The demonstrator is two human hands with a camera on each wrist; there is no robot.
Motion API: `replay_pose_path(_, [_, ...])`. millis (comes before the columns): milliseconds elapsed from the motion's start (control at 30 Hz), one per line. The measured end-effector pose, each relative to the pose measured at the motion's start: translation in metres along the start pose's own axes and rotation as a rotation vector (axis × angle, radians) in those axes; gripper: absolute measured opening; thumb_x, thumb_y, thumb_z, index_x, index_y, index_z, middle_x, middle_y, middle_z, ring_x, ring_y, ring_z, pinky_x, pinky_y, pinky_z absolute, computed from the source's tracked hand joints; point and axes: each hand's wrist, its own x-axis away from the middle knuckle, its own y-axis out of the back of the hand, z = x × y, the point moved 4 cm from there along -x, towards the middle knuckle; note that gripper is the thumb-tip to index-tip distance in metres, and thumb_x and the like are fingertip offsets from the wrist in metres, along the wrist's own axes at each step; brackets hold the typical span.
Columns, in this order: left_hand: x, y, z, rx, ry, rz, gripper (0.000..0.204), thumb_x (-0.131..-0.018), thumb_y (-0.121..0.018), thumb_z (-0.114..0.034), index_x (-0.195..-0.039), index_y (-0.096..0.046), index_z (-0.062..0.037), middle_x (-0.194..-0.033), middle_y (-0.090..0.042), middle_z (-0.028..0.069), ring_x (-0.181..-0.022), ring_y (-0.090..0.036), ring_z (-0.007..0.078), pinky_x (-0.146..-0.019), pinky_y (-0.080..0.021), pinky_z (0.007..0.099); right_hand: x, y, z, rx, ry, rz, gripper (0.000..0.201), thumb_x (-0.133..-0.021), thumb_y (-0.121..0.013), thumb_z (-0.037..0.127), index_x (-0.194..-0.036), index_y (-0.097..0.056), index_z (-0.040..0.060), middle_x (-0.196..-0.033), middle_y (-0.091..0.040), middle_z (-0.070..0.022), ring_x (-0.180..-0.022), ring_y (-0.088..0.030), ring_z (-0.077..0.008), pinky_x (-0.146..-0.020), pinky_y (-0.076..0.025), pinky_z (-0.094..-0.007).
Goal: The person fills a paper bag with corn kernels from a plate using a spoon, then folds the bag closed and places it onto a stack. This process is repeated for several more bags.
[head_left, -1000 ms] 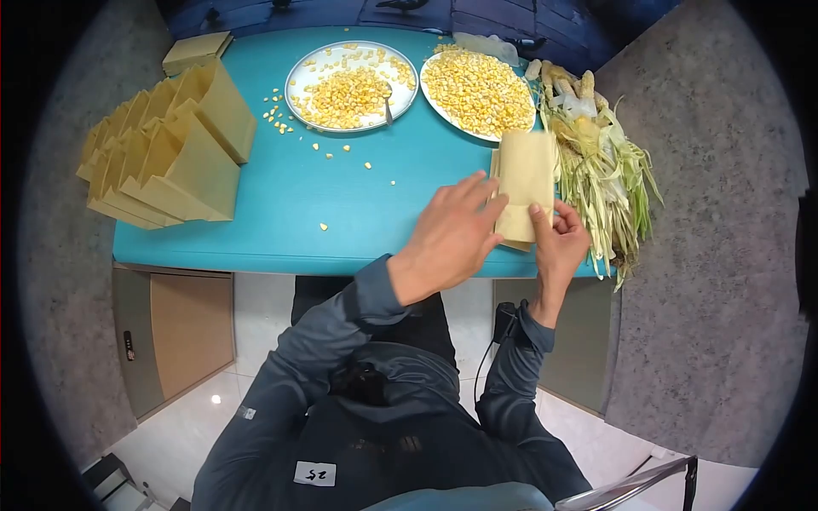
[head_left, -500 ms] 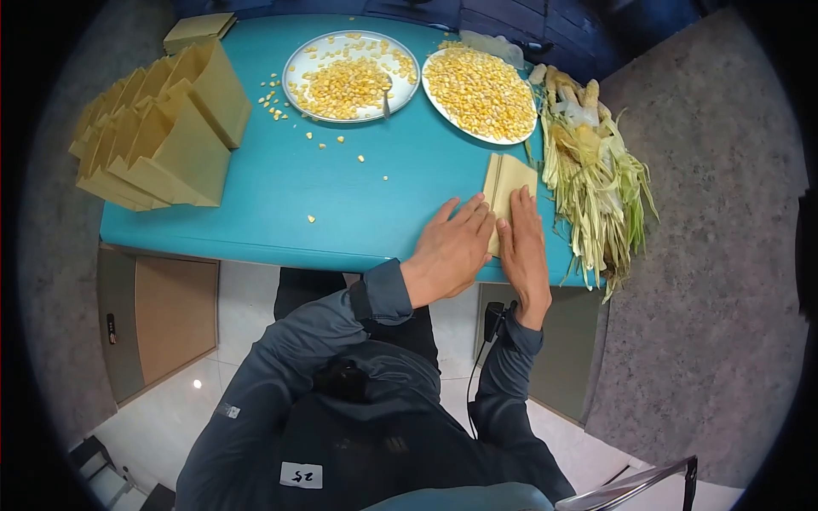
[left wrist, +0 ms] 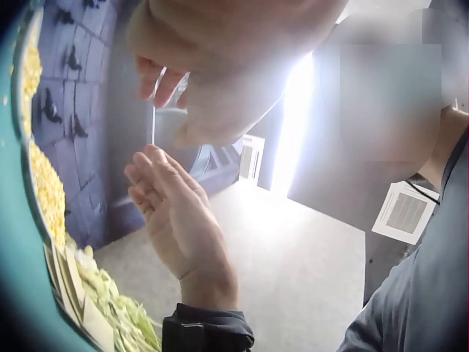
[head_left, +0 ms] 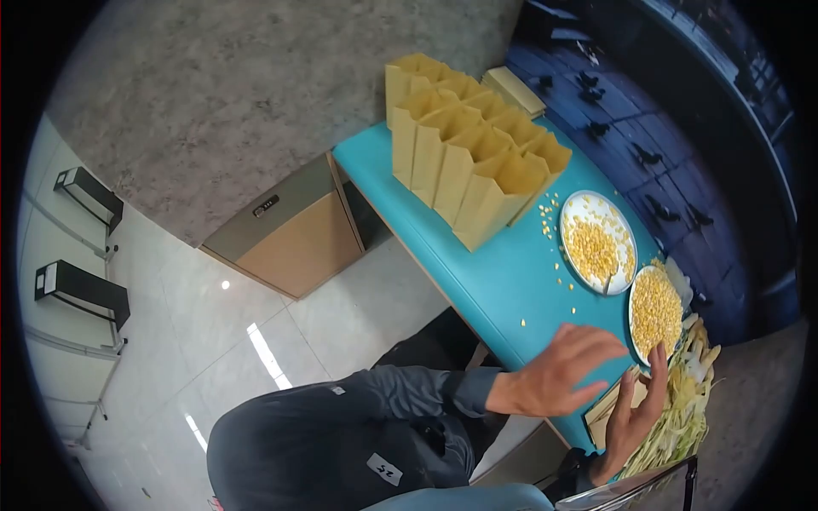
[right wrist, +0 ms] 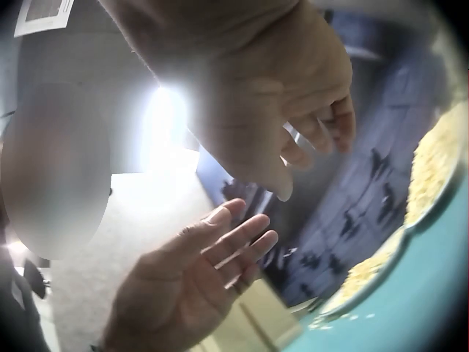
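Note:
My left hand (head_left: 558, 375) is lifted over the front of the table, fingers loosely extended, holding nothing. Facing it, my right hand (head_left: 632, 417) is raised too, its fingers apart and nothing between them. In the left wrist view the right hand (left wrist: 183, 227) appears palm inward, with slightly bent fingers. The right wrist view shows the left hand (right wrist: 183, 286) with its thumb and fingers spread. Flat folded brown paper bags (head_left: 599, 419) lie on the table beneath the hands, partly covered by them; their layered edges (left wrist: 69, 290) show in the left wrist view.
Opened paper bags (head_left: 477, 162) stand in rows on the teal table (head_left: 477, 277). Behind them lies a stack of folded bags (head_left: 514, 90). Two plates of corn kernels (head_left: 590, 247) (head_left: 654, 311) sit along the back, with loose kernels nearby. Corn husks (head_left: 682, 417) are heaped at the right.
Both hands have come up off the folded paper bag they were pressing on the table. The head view has swung and tilted toward the standing bags on the left.

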Motion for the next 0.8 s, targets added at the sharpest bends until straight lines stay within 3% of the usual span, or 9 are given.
replay_pose_path(33, [0.001, 0.02, -0.002, -0.003, -0.015, -0.009, 0.056, -0.091, -0.079, -0.011, -0.142, -0.057, -0.001, -0.141, -0.061, 0.0206, -0.135, -0.058, 0.0392, -0.111, -0.041, 0.0514, -0.015, -0.003, 0.023, -0.129, 0.031, 0.04, 0.052, -0.102, -0.068, 0.007, -0.152, -0.057, -0.0006, -0.159, -0.058, -0.0205, -0.147, -0.054, -0.035, -0.105, -0.049, -0.0413])
replay_pose_path(100, [0.01, 0.062, 0.0, -0.063, 0.003, -0.325, 0.046, -0.088, -0.078, 0.0, -0.131, -0.063, -0.0007, -0.131, -0.066, 0.0183, -0.117, -0.066, 0.0321, -0.099, -0.049, 0.0425, -0.047, -0.01, 0.078, -0.111, 0.233, 0.029, 0.05, -0.092, -0.077, -0.001, -0.141, -0.065, -0.0011, -0.148, -0.066, -0.0192, -0.131, -0.065, -0.0299, -0.095, -0.052, -0.0368])
replay_pose_path(133, [0.014, 0.075, -0.001, -0.063, -0.008, -0.332, 0.046, -0.088, -0.078, 0.0, -0.131, -0.063, -0.0007, -0.131, -0.066, 0.0183, -0.117, -0.066, 0.0321, -0.099, -0.049, 0.0425, -0.067, -0.019, 0.106, -0.119, 0.32, 0.061, 0.05, -0.088, -0.081, -0.002, -0.137, -0.068, -0.0009, -0.142, -0.069, -0.0184, -0.124, -0.068, -0.0296, -0.092, -0.053, -0.0367])
replay_pose_path(267, [0.027, 0.124, 0.008, -0.054, 0.061, -0.574, 0.04, -0.087, -0.075, 0.007, -0.124, -0.063, -0.0003, -0.121, -0.065, 0.0167, -0.104, -0.065, 0.0245, -0.087, -0.052, 0.0333, -0.148, -0.095, 0.234, -0.3, 0.883, 0.035, 0.037, -0.076, -0.089, 0.003, -0.109, -0.073, 0.0013, -0.105, -0.071, -0.0159, -0.096, -0.066, -0.0387, -0.083, -0.054, -0.045])
replay_pose_path(333, [0.036, 0.144, 0.01, -0.08, 0.054, -0.658, 0.036, -0.09, -0.074, 0.007, -0.123, -0.061, 0.0002, -0.122, -0.061, 0.0143, -0.104, -0.063, 0.0202, -0.086, -0.051, 0.0315, -0.187, -0.159, 0.274, -0.115, 0.937, 0.07, 0.033, -0.08, -0.089, 0.023, -0.103, -0.077, 0.0036, -0.103, -0.073, -0.0144, -0.097, -0.065, -0.037, -0.083, -0.052, -0.048])
replay_pose_path(467, [0.05, 0.185, 0.02, -0.086, 0.121, -0.764, 0.037, -0.094, -0.073, 0.005, -0.127, -0.058, -0.0008, -0.128, -0.058, 0.0119, -0.107, -0.062, 0.0157, -0.087, -0.052, 0.0289, -0.236, -0.254, 0.338, 0.353, 0.757, 0.433, 0.034, -0.083, -0.088, 0.027, -0.108, -0.08, 0.0048, -0.106, -0.079, -0.0175, -0.114, -0.07, -0.0335, -0.098, -0.049, -0.0458])
replay_pose_path(567, [0.059, 0.208, 0.029, -0.093, 0.16, -0.804, 0.038, -0.094, -0.074, 0.005, -0.127, -0.058, -0.0011, -0.126, -0.058, 0.0109, -0.107, -0.062, 0.015, -0.086, -0.051, 0.0282, -0.254, -0.31, 0.341, 0.354, 0.711, 0.565, 0.031, -0.08, -0.091, 0.033, -0.094, -0.08, 0.0068, -0.103, -0.078, -0.0191, -0.104, -0.069, -0.0387, -0.096, -0.05, -0.051])
replay_pose_path(700, [0.066, 0.234, 0.048, -0.136, 0.222, -0.857, 0.04, -0.094, -0.076, 0.003, -0.129, -0.057, -0.001, -0.124, -0.059, 0.0089, -0.108, -0.061, 0.0144, -0.085, -0.052, 0.0285, -0.249, -0.306, 0.342, 0.253, 0.771, 0.514, 0.021, -0.083, -0.087, 0.025, -0.091, -0.078, 0.0077, -0.099, -0.078, -0.0179, -0.101, -0.071, -0.0401, -0.095, -0.05, -0.0502])
replay_pose_path(800, [0.064, 0.248, 0.068, -0.051, 0.3, -0.852, 0.061, -0.094, -0.08, -0.001, -0.145, -0.046, -0.0023, -0.137, -0.052, 0.0133, -0.119, -0.061, 0.0208, -0.094, -0.054, 0.0337, -0.248, -0.264, 0.349, 0.204, 0.881, 0.399, 0.015, -0.085, -0.084, 0.019, -0.09, -0.075, 0.0073, -0.09, -0.075, -0.0182, -0.092, -0.072, -0.0405, -0.09, -0.05, -0.0508])
